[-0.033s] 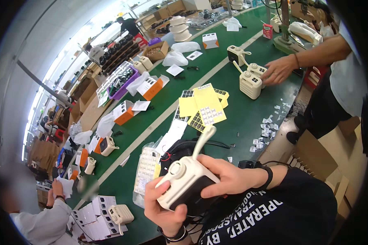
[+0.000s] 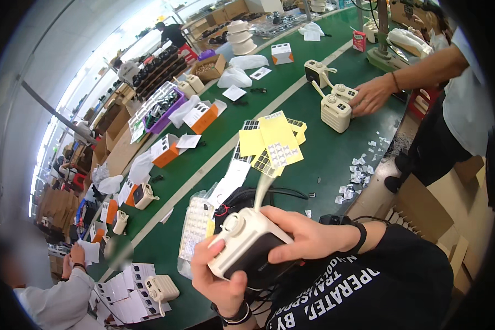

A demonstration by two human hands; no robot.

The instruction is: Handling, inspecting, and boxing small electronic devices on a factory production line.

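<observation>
Close in front of me, a cream box-shaped device (image 2: 245,234) with a dark front panel, a round knob on top and a cream strap is held in both hands. My left hand (image 2: 224,283) grips its left end, thumb and fingers on either side. My right hand (image 2: 308,236) clasps the right end, with the thumb over the dark panel. The strap stands up beside my right fingers. Just beyond lie a black bag (image 2: 239,201) with cables and a plastic-wrapped sheet of stickers (image 2: 196,234). Yellow sticker sheets (image 2: 281,137) lie farther up the green table.
At right, a co-worker's hand (image 2: 373,96) touches one of several similar cream devices (image 2: 335,114). Orange-and-white boxes (image 2: 202,117) and a purple basket (image 2: 165,113) line the far side. Paper scraps (image 2: 358,171) lie near the right edge. Another person works at lower left beside stacked white boxes (image 2: 127,294).
The device in my hands has shifted slightly left, and its strap tip sits a little lower. The co-worker's hand at right has moved slightly against the cream device.
</observation>
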